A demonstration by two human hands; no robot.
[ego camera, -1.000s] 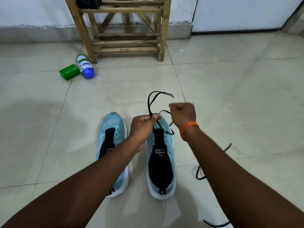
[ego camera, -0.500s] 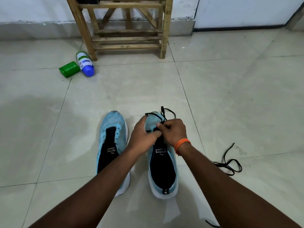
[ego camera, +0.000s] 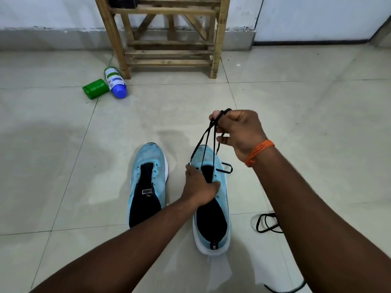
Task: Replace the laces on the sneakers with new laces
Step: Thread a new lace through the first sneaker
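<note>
Two light blue sneakers with black insides stand side by side on the tiled floor. The left sneaker [ego camera: 148, 182] has no lace. My left hand [ego camera: 201, 187] grips the right sneaker [ego camera: 220, 199] at its tongue and holds it down. My right hand [ego camera: 237, 132], with an orange band at the wrist, is raised above the toe and pinches a black lace [ego camera: 208, 144]. The lace runs in taut strands down to the front eyelets. A loop of it lies beside the shoe's right side.
Another black lace [ego camera: 266, 223] lies coiled on the floor to the right, partly under my right forearm. A green container [ego camera: 95, 88] and a blue-capped bottle [ego camera: 115, 82] lie by a wooden rack [ego camera: 169, 37] against the far wall.
My right hand has risen from the shoe, pulling the black lace up taut. My left hand has stayed low on the right sneaker's tongue.
</note>
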